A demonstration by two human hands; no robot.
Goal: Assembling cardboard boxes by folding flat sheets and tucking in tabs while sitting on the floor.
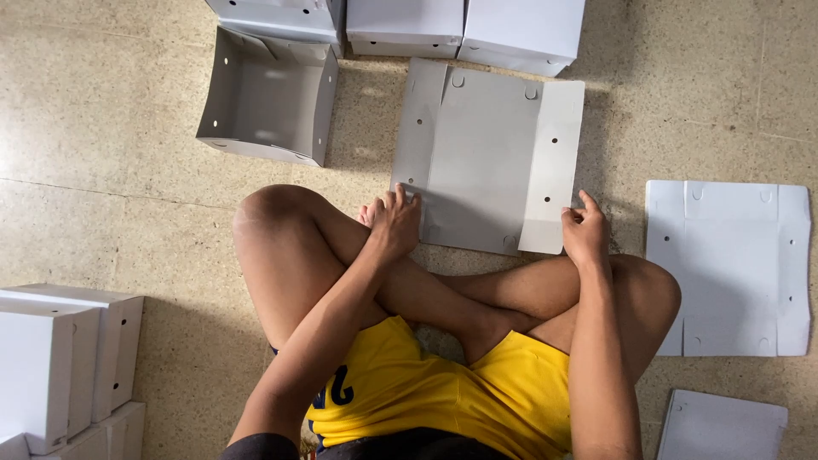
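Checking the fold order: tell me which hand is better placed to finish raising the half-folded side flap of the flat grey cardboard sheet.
Probably the right hand: it already pinches the raised flap; the left hand presses the grey cardboard sheet at its opposite edge.

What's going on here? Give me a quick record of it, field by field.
Setting: person sitting cross-legged on a stone floor
Left hand: pressing on the near left corner of a flat grey cardboard sheet
Right hand: gripping the sheet's folded right flap
Nearby: open folded box, closed white boxes, flat white blank
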